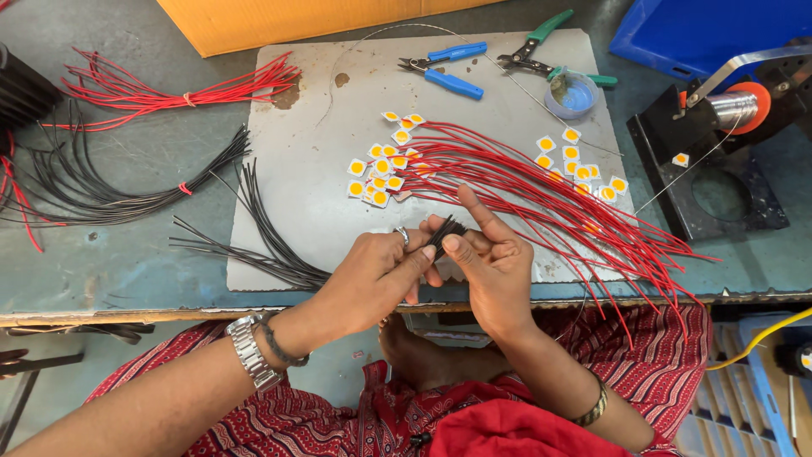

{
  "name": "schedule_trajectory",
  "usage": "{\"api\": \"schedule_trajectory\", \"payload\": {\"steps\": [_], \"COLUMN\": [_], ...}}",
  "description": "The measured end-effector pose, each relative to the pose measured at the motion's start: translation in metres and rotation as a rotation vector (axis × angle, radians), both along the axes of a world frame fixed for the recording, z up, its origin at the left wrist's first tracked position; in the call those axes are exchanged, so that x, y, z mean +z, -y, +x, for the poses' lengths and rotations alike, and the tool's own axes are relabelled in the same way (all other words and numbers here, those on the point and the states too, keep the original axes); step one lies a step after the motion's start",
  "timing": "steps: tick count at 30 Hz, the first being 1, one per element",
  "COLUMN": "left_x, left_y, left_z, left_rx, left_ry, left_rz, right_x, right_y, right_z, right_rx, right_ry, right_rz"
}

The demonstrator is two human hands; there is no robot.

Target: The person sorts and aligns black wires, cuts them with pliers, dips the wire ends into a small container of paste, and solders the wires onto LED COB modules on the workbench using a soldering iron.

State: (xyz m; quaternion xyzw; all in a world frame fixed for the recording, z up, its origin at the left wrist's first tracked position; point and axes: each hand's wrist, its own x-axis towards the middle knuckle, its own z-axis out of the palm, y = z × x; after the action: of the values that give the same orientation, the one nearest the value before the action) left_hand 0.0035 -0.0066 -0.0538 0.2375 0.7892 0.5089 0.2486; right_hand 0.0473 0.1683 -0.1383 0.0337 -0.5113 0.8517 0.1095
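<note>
My left hand (376,275) and my right hand (491,262) meet over the front edge of a grey work board (321,186). Both pinch the ends of a small bunch of black wires (446,232) between fingers and thumbs. More black wires (271,245) trail off to the left across the board. Just beyond my hands lies a fan of red wires (541,199) soldered to small square yellow-and-white chips (381,173). A second group of loose chips (579,165) lies further right.
Blue-handled pliers (448,68), green-handled cutters (541,51) and a small round blue pot (573,95) lie at the board's far edge. A solder spool on a black stand (727,127) stands at right. Bundled red wires (169,89) and bundled black wires (127,190) lie left. An orange box (296,21) is at the back.
</note>
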Motion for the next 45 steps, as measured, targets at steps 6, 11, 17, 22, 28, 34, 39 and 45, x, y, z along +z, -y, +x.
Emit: {"api": "schedule_trajectory", "payload": {"steps": [6,11,17,22,28,34,39,45], "left_x": [0.001,0.003,0.005,0.002,0.002,0.006,0.012,0.012], "left_y": [0.002,0.001,0.0,-0.002,-0.007,-0.011,-0.01,-0.01], "left_z": [0.002,0.004,0.001,0.005,0.005,0.007,0.004,0.003], "left_rx": [-0.017,0.0,0.011,0.098,0.156,0.138,0.08,0.03], "left_ry": [-0.046,-0.031,-0.055,-0.156,-0.178,-0.2,-0.18,-0.183], "left_rz": [-0.041,-0.052,-0.089,0.004,-0.074,0.018,-0.069,-0.078], "right_x": [0.005,0.012,0.01,0.009,0.009,0.008,0.007,0.004], "right_y": [0.002,0.002,0.002,0.003,0.004,0.002,0.003,0.004], "right_z": [0.002,0.001,-0.006,-0.01,-0.008,-0.008,-0.008,-0.006], "right_rx": [-0.028,0.035,0.038,-0.043,-0.053,-0.067,-0.099,-0.112], "right_ry": [0.004,0.004,0.013,0.017,-0.04,-0.09,-0.074,-0.114], "right_rz": [0.062,-0.01,-0.015,0.036,0.116,0.131,0.073,0.027]}}
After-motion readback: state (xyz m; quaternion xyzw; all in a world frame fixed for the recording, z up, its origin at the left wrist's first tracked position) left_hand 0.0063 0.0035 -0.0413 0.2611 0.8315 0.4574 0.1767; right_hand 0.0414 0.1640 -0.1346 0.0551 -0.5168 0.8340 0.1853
